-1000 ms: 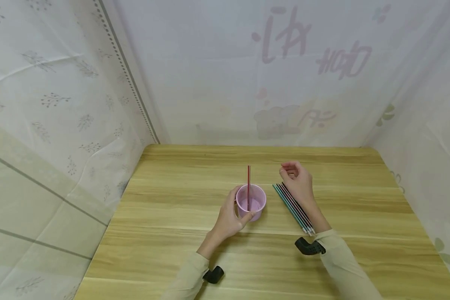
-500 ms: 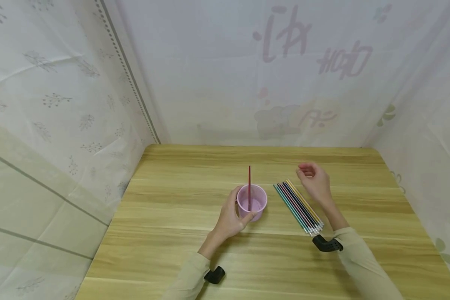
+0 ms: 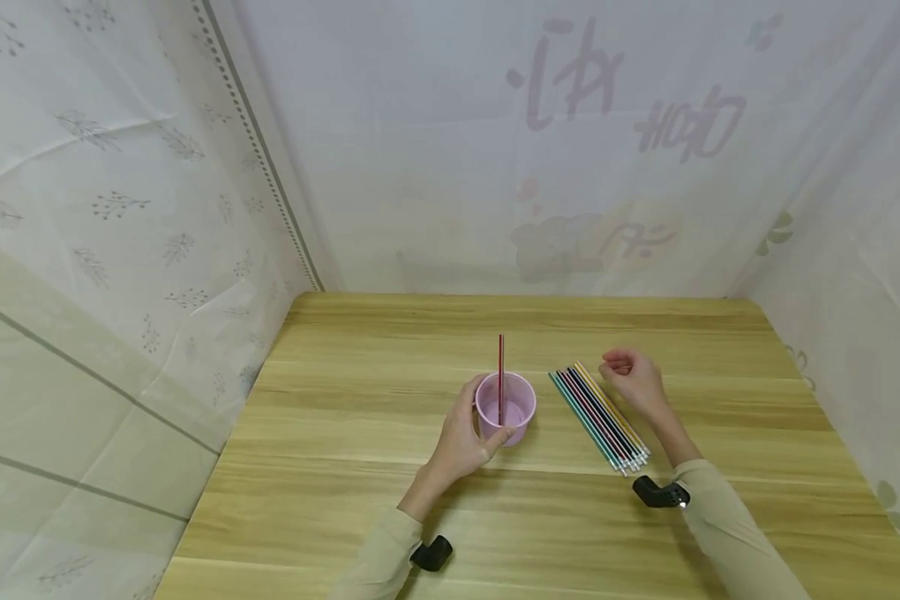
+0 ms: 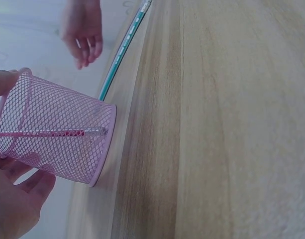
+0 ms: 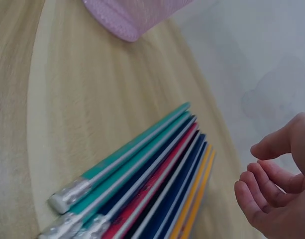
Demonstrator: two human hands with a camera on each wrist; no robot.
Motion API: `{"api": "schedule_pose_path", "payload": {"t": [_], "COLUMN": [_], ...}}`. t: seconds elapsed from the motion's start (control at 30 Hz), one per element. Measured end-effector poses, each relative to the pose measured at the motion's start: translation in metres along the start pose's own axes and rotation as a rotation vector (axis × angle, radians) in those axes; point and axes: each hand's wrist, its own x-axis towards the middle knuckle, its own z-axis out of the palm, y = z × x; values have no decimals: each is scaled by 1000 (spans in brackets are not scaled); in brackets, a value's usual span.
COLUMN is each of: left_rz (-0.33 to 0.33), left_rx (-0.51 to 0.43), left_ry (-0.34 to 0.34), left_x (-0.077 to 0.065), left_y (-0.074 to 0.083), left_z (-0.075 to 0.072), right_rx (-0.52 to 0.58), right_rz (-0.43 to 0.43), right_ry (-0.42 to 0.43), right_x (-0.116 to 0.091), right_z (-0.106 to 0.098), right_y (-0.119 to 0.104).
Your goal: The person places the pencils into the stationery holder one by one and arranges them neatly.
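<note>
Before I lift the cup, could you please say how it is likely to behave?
The cup is probably light for its size, given its thin mesh wall. Its round shape may let it roll if tipped, and the red pencil inside could rattle.

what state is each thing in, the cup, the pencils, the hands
Pink mesh cup: upright
Red pencil: standing in the cup
Other pencils: lying side by side on the table
Left hand: gripping the cup
Right hand: holding nothing, fingers bent

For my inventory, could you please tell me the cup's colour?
The cup is pink mesh, clearest in the left wrist view.
</note>
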Motion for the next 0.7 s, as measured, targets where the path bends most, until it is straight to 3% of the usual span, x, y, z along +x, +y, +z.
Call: {"api": "schedule_pose_path", "payload": {"t": [0.23,0.7], "left_rz": [-1,4], "left_rx": [-10,-27], "left_ry": [-4,3], "left_x": [0,-1], "left_y": [-1,0], "left_z": [1,0], "right_rx": [-16,-90], "right_rz": [95,41], "right_ry": [-75,-18], "right_x": [2,4], "right_z": [7,21], "right_y": [14,22]}}
